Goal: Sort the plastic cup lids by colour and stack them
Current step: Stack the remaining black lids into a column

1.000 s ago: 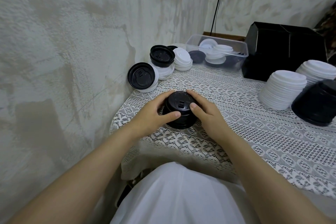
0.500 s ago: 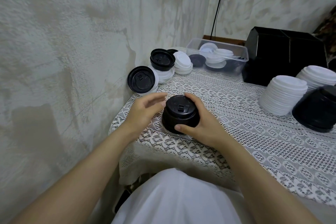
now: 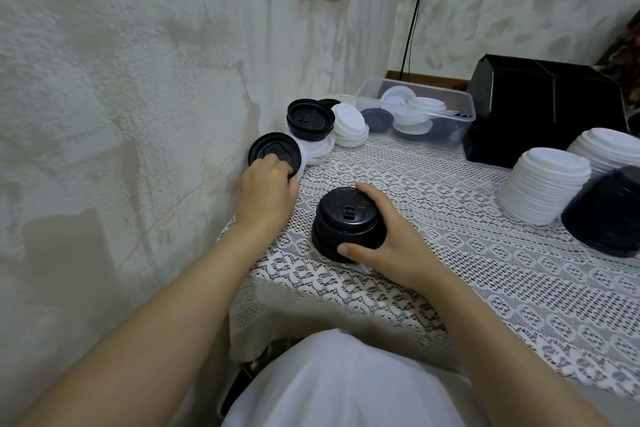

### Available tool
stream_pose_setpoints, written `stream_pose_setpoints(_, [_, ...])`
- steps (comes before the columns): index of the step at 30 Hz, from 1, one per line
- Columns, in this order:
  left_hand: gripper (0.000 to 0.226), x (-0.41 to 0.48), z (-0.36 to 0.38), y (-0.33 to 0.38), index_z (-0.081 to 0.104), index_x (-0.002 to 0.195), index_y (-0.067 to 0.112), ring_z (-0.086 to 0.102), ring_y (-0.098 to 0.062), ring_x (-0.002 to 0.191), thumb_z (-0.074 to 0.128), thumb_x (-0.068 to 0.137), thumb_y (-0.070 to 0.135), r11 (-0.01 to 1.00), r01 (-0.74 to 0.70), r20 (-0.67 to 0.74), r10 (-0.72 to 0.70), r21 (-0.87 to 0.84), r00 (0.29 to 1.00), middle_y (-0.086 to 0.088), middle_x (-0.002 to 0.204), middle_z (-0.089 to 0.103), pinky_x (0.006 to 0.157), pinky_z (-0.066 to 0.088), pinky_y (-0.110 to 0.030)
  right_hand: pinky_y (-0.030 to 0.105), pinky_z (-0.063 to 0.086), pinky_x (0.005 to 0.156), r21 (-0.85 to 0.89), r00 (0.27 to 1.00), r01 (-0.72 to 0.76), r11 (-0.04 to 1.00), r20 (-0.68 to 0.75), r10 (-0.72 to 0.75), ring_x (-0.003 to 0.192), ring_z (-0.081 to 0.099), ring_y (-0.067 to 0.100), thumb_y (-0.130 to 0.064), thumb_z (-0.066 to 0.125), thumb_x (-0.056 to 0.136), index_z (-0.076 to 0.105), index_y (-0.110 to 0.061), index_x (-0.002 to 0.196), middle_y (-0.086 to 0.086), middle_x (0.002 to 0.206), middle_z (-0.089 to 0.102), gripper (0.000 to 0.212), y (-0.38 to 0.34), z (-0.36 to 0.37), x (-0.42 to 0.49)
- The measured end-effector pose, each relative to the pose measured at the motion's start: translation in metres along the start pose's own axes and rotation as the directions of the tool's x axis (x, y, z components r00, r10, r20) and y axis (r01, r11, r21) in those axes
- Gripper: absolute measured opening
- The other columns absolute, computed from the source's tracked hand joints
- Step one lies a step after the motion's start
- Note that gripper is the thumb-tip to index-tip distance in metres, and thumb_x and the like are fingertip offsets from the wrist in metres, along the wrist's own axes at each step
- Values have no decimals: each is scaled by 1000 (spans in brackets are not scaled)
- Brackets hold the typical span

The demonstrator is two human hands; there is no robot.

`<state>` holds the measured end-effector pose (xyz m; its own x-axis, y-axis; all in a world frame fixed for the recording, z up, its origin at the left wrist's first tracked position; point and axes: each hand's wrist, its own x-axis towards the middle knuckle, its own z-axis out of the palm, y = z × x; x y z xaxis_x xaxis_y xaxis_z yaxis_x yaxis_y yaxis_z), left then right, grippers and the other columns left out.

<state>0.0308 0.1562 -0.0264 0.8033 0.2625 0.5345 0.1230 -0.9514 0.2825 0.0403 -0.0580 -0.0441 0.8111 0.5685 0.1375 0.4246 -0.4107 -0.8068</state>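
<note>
A short stack of glossy black domed lids (image 3: 348, 218) sits on the white lace tablecloth (image 3: 485, 274). The right hand (image 3: 394, 246) holds it, thumb at its base and fingers curved round its far side. The left hand (image 3: 266, 192) touches a round black lid (image 3: 273, 149) leaning against the rough plaster wall (image 3: 138, 114). Its fingertips are hidden, so whether it grips the lid cannot be told.

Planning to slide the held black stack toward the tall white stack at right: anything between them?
No. The head view shows only bare lace tablecloth between black stack and white stack.
</note>
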Motion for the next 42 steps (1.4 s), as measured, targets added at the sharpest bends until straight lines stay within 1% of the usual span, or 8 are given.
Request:
stream_pose_setpoints(11, [22,-4,-6,-10,75,93,4,58,-25,95,76,81,23,977,74,9,-73,-200,997,-8,97,67,79,42,-30,32,38,109,-10,1000,-12,1000,0,12,125,48,5,-33,83,75,25,-43,145,-20,131,47,92,-1,0,-1])
stream_pose_setpoints(17, [17,-10,-25,-2,67,99,6,52,-14,75,55,97,18,936,72,-123,-121,-343,985,5,82,58,64,31,-21,31,38,109,-6,1000,-18,1000,1,18,125,48,6,-33,83,75,25,-44,145,-21,130,47,92,-2,0,0])
stream_pose_setpoints(23, [22,2,-42,14,59,90,16,54,-1,72,42,103,18,633,212,-20,-339,-744,940,10,80,60,65,44,-12,29,36,108,-10,1000,-20,1000,1,20,126,47,6,-33,83,74,24,-44,146,-22,129,46,94,-2,-1,-1])
stream_pose_setpoints(27, [32,4,-45,23,67,92,16,68,-13,77,37,105,20,302,363,261,-330,-881,907,-2,84,72,71,58,-29,24,33,107,24,1000,-28,999,8,27,127,43,3,-34,83,74,22,-41,149,-22,132,43,97,-4,-1,-2])
stream_pose_setpoints(30, [32,9,-48,28,69,91,12,70,-15,76,42,103,23,190,451,391,-285,-872,875,-2,79,74,76,57,-35,22,29,107,61,999,-38,997,6,38,129,40,1,-46,78,69,20,-37,152,-18,141,44,102,-5,-2,-3])
stream_pose_setpoints(33, [27,17,-50,32,69,85,12,69,-14,69,50,100,23,173,490,434,-282,-854,856,-1,72,73,75,57,-35,26,28,113,120,1000,-13,993,-19,15,135,32,-1,-56,72,70,16,-37,152,-13,153,33,102,-6,-3,-4])
stream_pose_setpoints(38, [21,27,-51,43,68,75,14,61,-12,58,61,94,18,285,470,410,-248,-835,878,1,63,67,63,53,-28,34,28,117,140,983,143,980,-136,-124,143,21,-6,-66,66,70,9,-59,139,-19,159,19,90,-9,-5,-7])
stream_pose_setpoints(42, [14,30,-50,53,68,78,14,60,-10,60,64,92,17,342,473,442,-168,-812,881,1,68,66,62,52,-24,34,24,120,-1,951,269,963,-159,-266,144,20,-3,-52,75,72,18,-42,148,-22,155,25,95,-24,-9,1])
